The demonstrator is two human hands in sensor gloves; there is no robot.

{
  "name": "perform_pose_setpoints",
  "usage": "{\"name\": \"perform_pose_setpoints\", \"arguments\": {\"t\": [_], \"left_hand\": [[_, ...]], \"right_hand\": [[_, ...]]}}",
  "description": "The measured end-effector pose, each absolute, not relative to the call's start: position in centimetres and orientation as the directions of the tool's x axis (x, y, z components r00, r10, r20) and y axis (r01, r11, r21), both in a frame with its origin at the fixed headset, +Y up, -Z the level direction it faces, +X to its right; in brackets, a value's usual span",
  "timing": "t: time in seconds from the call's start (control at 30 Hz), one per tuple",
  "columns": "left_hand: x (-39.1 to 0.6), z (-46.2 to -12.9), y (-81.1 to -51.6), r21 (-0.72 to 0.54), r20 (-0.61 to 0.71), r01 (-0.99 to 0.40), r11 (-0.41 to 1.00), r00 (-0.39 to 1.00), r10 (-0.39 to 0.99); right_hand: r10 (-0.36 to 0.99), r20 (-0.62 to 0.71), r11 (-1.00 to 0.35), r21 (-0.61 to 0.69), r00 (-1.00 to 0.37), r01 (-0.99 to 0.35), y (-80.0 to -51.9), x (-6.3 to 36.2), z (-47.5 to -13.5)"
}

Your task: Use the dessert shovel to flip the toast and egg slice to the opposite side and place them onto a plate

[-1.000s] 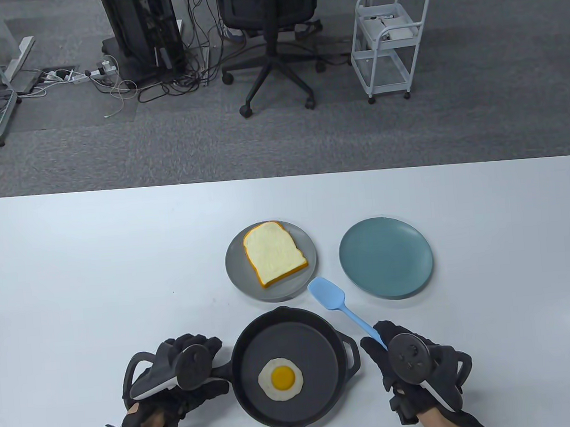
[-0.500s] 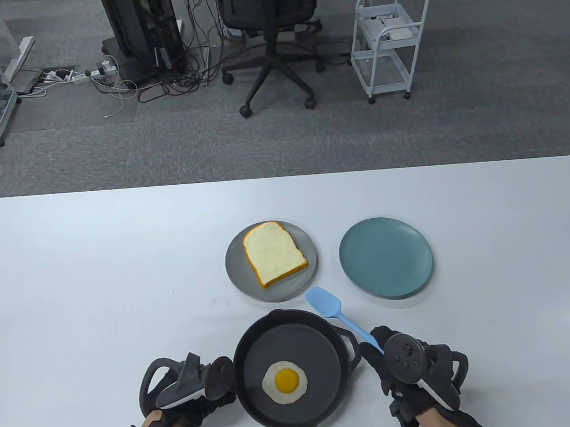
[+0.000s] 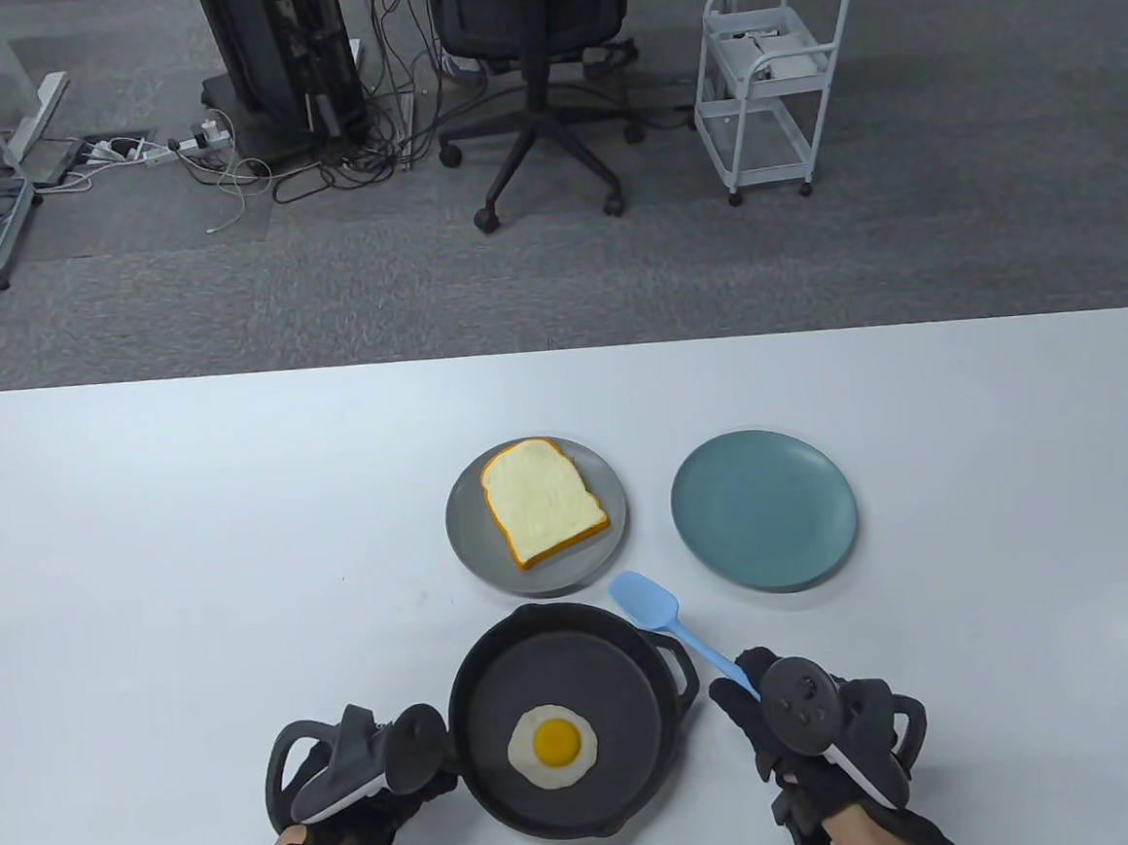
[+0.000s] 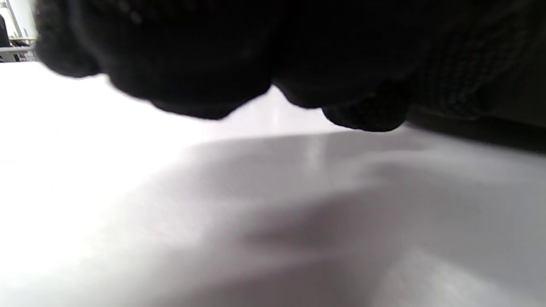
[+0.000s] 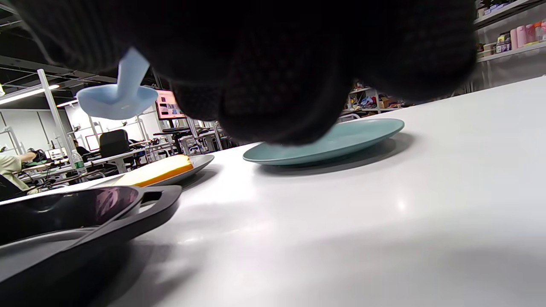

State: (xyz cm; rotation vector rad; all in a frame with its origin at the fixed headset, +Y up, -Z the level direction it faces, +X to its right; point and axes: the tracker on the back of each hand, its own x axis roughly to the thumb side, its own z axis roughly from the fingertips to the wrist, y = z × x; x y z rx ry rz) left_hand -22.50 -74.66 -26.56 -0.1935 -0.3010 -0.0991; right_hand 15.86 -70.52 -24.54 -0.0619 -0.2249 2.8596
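Note:
A fried egg slice lies yolk up in the black pan near the table's front edge. My left hand sits at the pan's left side, its fingers curled round the handle, which is hidden beneath it. My right hand grips the handle of the light blue dessert shovel, whose blade hangs just past the pan's far right rim. The toast lies on a grey plate. An empty teal plate sits to its right.
The white table stretches wide to the left and right of the dishes. Beyond its far edge are an office chair, a white cart and cables on grey carpet.
My left hand drew back toward me and turned on the pan's handle, and the pan shifted slightly left. The shovel's blade came down closer to the pan's rim.

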Motion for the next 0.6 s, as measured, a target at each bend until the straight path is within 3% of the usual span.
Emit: {"name": "perform_pose_setpoints", "arguments": {"t": [0.27, 0.6], "left_hand": [[-23.8, -26.3, -73.3, -0.098, 0.256, 0.095, 0.991, 0.964, -0.067], [-24.2, -26.0, -72.1, -0.037, 0.227, 0.125, 0.991, 0.967, -0.114]], "right_hand": [[0.296, 0.033, -0.941, -0.163, -0.955, -0.297, -70.0, 15.8, -24.3], [0.202, 0.211, -0.971, -0.081, -0.956, -0.223, -70.0, 14.0, -23.9]]}}
